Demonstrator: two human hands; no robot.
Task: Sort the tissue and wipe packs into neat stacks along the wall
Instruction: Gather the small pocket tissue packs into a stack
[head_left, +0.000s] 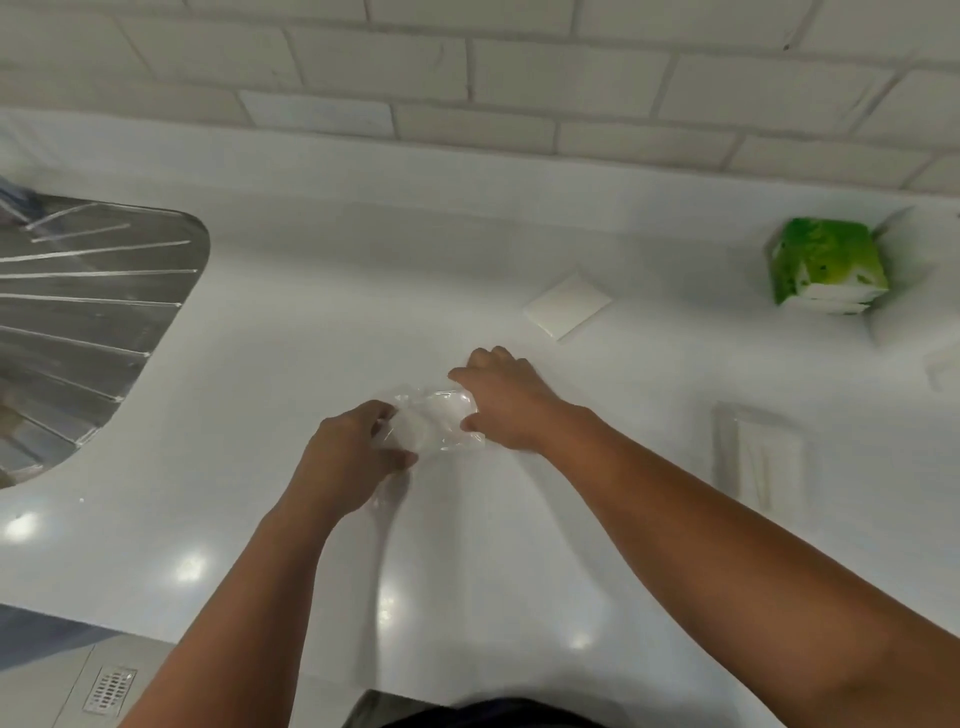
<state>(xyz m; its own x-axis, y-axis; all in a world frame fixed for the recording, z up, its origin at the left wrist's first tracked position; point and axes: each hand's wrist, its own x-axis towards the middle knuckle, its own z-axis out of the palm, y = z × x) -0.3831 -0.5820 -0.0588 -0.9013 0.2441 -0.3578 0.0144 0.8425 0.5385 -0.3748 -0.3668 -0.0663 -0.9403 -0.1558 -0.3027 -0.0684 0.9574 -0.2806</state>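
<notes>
Left hand (353, 452) and right hand (504, 400) clasp a clear pack (431, 421) between them, mid-counter.

The left hand's fingers curl round the pack's near-left end and the right hand lies palm-down over its far-right end, thumb pinched against the side. Both forearms reach forward and converge on it. The wrap looks slack and glossy, so gripping both ends probably keeps the pack square and stops it slipping before it is carried. It sits low on the counter (311, 260), whether resting or just lifted I cannot tell, and well apart from the wall (519, 67). A green pack (826, 265) stands near that wall at right, the likely place to stack. A flat white pack (569, 304) lies between the two, and another pale pack (763, 452) lies nearer, right.
</notes>
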